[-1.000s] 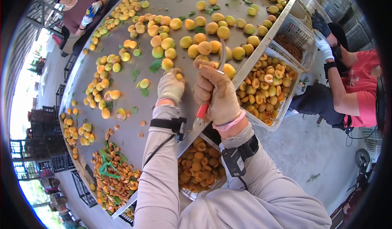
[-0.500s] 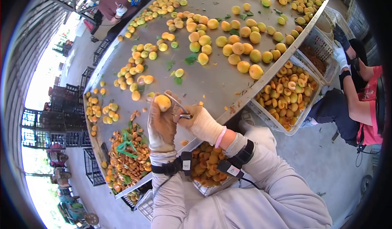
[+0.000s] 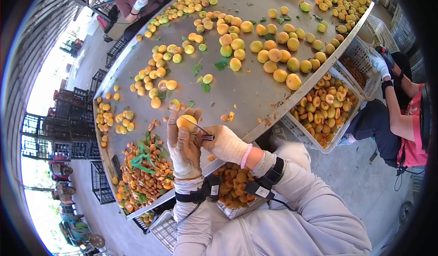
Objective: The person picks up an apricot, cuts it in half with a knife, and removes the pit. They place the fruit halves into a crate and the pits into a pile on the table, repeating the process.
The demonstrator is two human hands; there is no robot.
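My left hand (image 3: 183, 148), in a stained glove, grips a whole yellow-orange apricot (image 3: 186, 122) between thumb and fingers. A smaller yellow apricot piece (image 3: 174, 103) shows at its fingertips. My right hand (image 3: 226, 144), also gloved, is closed around a thin-bladed knife (image 3: 207, 137), whose narrow metal blade reaches across the apricot's side. Both hands are above the near edge of a metal table (image 3: 255, 105). Under my wrists, a crate of halved apricots (image 3: 233, 183) sits below that edge.
Whole apricots (image 3: 237, 44) and leaves are scattered over the tabletop. A heap of brown-orange scraps (image 3: 143, 176) with a green ribbon (image 3: 142, 161) lies left. To the right stands a white crate (image 3: 315, 139) of apricot halves. One person (image 3: 406, 114) works at right, another (image 3: 141, 0) across the table.
The knife's blade has come onto the apricot, and both hands have shifted slightly down in view. The view itself has moved a little. Both other people's hands have moved.
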